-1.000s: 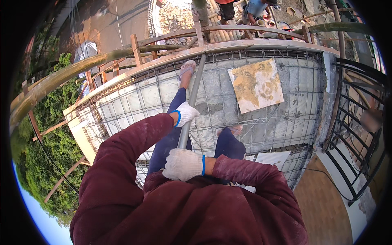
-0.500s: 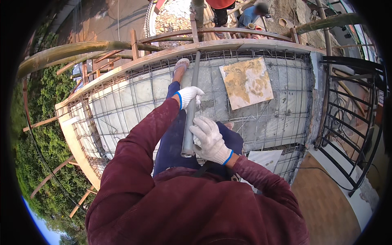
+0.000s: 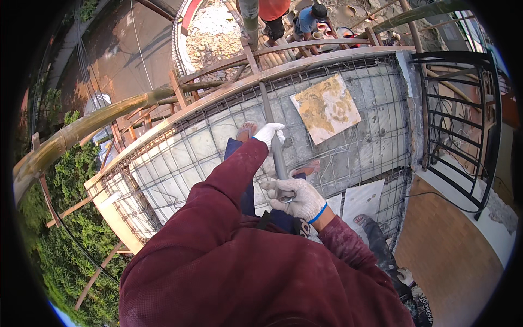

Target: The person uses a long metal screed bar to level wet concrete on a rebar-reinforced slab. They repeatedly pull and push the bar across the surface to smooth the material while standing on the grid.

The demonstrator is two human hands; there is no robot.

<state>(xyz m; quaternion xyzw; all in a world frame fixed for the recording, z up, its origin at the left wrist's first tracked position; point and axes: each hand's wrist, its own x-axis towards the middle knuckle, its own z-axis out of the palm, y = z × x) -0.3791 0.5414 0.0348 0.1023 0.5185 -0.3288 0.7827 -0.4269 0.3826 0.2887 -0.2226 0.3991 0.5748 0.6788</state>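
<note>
A long grey metal pipe runs from near the far wooden edge back toward my body, its far end leaning left. My left hand, in a white knitted glove, is closed around its middle. Close to my waist, my right hand, gloved in white with a blue cuff, grips the pipe at its near end, where the round opening shows. Beneath the pipe lies a steel rebar mesh over grey slabs, and my sandalled feet stand on it. Right of the pipe rests a square board smeared with yellowish material.
Wooden formwork edges the mesh, with bamboo poles beyond it. A black metal railing stands at the right. Another person's leg and gloved hand show at lower right; two people are below the far edge.
Both hands and the pipe's near end have shifted right, and the pipe now slants the other way. My view has turned. Another person's leg and hand have come into sight at lower right.
</note>
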